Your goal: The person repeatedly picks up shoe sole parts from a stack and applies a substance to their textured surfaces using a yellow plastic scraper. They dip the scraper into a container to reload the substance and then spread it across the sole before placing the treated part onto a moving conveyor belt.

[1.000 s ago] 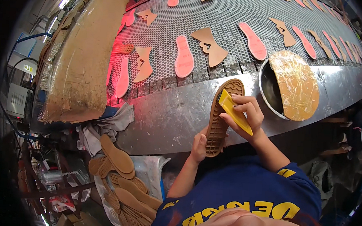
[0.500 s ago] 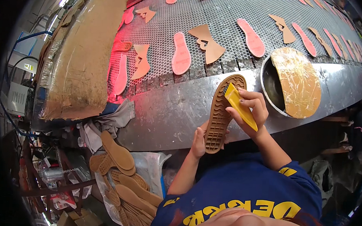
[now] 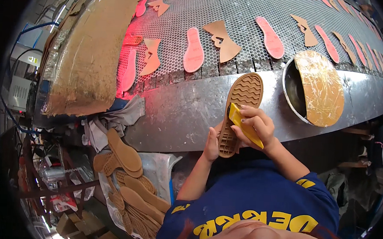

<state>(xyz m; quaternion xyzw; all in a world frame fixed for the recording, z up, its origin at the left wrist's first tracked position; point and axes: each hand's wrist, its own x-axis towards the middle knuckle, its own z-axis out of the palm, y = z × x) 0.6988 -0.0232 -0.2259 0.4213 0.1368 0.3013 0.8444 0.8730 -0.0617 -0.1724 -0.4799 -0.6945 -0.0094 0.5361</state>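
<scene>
A brown shoe sole (image 3: 247, 88) tilts upright over the near edge of the metal bench, its wavy and gridded tread facing me. My left hand (image 3: 212, 145) grips its lower left edge; the fingers behind it are largely hidden. In my right hand (image 3: 261, 124) is a flat yellow brush (image 3: 246, 129), pinched between thumb and fingers. Its dark bristle end meets the middle of the tread, near the left rim. To my lower left, more brown soles (image 3: 127, 155) lie piled on a plastic sheet, some smooth side up, others showing tread.
Beyond the metal ledge (image 3: 174, 114), a mesh belt (image 3: 231, 17) carries pink insoles (image 3: 194, 50) and tan cut pieces (image 3: 222, 41). A round pot (image 3: 294, 96), half covered by a taped cardboard lid (image 3: 321, 89), stands right. Cardboard (image 3: 84, 57) and grey cloth (image 3: 124, 116) are left.
The brush has moved down along the tread, from near the upper end to the middle. The sole is slightly higher in view. Pieces on the belt have shifted a little.
</scene>
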